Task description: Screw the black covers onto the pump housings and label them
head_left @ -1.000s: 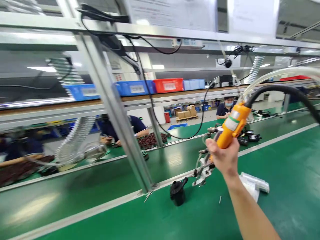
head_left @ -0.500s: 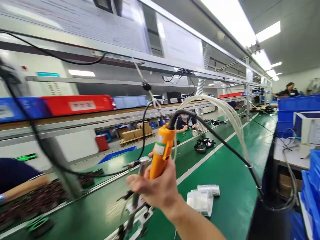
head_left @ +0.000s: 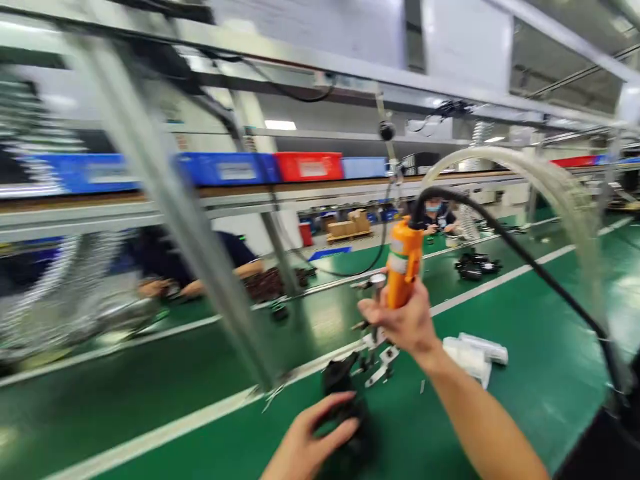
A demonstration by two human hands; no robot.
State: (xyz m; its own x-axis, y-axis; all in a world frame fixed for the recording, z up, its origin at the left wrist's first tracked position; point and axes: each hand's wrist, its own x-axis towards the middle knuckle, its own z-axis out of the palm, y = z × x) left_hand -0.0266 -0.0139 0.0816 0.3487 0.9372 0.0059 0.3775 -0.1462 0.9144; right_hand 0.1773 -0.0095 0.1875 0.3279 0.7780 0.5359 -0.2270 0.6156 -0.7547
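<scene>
Head: left hand [head_left: 313, 440] at black part [head_left: 340, 377]; pale strip [head_left: 200, 417] behind, bench [head_left: 560, 333] rightward.

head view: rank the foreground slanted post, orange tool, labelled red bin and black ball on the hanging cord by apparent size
Slanted post
Orange tool and red bin: too alike to rank, with the right hand covering part of the tool
Black ball

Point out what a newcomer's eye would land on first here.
Likely the orange tool, roughly upright in the right hand, right of the picture's middle. Next, the red bin on the shelf behind, beside blue ones; then the blurred black part at the left hand, low in view.
</scene>
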